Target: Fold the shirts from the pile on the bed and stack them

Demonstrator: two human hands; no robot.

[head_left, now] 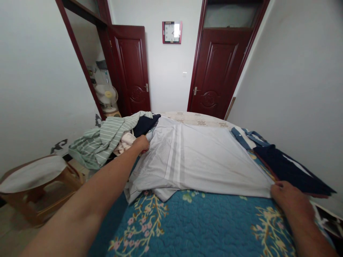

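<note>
A white shirt (211, 153) with grey stripes lies spread sideways over a blue floral quilt (198, 225). My left hand (142, 143) is closed on the shirt's left edge, where the cloth is bunched and creased. At the near right corner of the shirt, my right hand (288, 198) pinches the hem, and the fabric between the two hands lies fairly flat. Close beyond my left hand is a loose heap with a green striped garment (107, 137), a dark navy piece (146, 125) and a pale pink cloth (125, 142).
On the right lie a folded navy garment (289, 167) and a blue and white one (248, 137). A stool (40, 178) with a pale cover stands on the left. Beyond are two dark red doors (128, 64), a wall clock (172, 32) and a fan (107, 94).
</note>
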